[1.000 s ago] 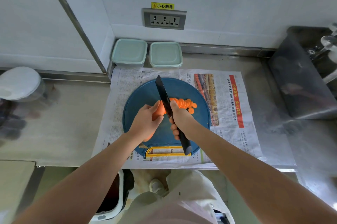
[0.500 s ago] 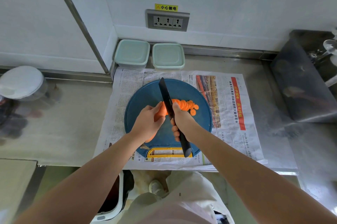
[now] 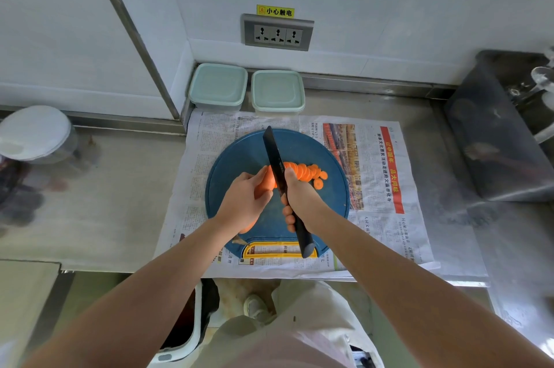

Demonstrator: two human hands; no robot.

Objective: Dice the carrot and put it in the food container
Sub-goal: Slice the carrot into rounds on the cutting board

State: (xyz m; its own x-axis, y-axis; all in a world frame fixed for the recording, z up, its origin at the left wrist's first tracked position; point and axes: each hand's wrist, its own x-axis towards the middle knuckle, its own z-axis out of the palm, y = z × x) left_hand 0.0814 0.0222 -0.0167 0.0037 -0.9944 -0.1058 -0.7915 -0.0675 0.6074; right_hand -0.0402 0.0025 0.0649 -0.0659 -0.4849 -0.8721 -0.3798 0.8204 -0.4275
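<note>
An orange carrot point(image 3: 267, 181) lies on the round blue cutting board point(image 3: 239, 157), and my left hand point(image 3: 244, 202) grips it from above. My right hand point(image 3: 299, 196) holds the handle of a black knife point(image 3: 275, 157), its blade standing across the carrot at the cut end. A row of several round carrot slices point(image 3: 308, 172) lies to the right of the blade. Two pale green food containers point(image 3: 218, 86) point(image 3: 278, 92) with lids on stand side by side at the back wall.
Newspaper point(image 3: 374, 187) covers the steel counter under the board. A white-lidded jar point(image 3: 34, 133) stands at the far left. A steel sink point(image 3: 503, 133) is at the right. A wall socket point(image 3: 278, 34) sits above the containers. A bin point(image 3: 192, 322) stands below the counter edge.
The knife keeps slicing; the blade has shifted slightly left along the carrot and the row of slices has grown a little. My left hand still holds the carrot.
</note>
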